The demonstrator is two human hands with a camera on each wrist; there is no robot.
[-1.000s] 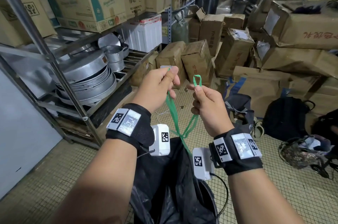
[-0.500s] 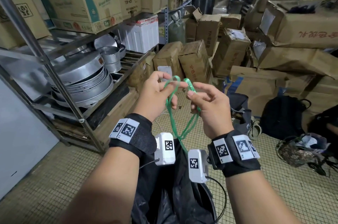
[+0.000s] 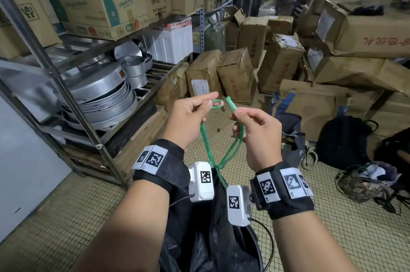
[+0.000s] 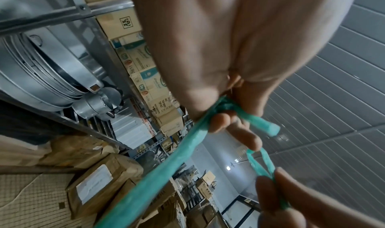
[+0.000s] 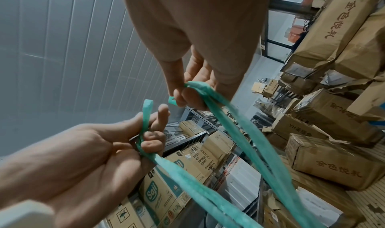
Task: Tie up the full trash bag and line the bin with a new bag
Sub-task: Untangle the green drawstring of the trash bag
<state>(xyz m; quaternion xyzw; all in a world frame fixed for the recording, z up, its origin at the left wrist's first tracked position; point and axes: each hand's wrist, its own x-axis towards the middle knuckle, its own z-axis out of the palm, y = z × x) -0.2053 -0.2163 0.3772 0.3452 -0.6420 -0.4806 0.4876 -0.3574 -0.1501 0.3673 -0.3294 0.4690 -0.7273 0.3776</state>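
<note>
On your left stands the metal rack (image 3: 73,103) with stacked steel pans (image 3: 104,98); it plays no part here. Your left hand (image 3: 188,116) pinches a small green loop (image 3: 217,103) between thumb and forefinger, the other fingers curled under. A second ago that hand held a taut single strand; half a second ago the two hands were together, with the drawstring (image 3: 206,138) arched between them. They now stand just apart, so a loop has been formed on each side, which I judge the start of a bow-type second knot. Your right hand (image 3: 257,129) pinches the other folded end (image 3: 230,104) upright between thumb and fingertips. Both strands run down to a first knot (image 3: 218,166) between your wrists, above the black trash bag (image 3: 206,238), which is in the bin below. The bag's neck is cinched but not secured; relining has not begun.
</note>
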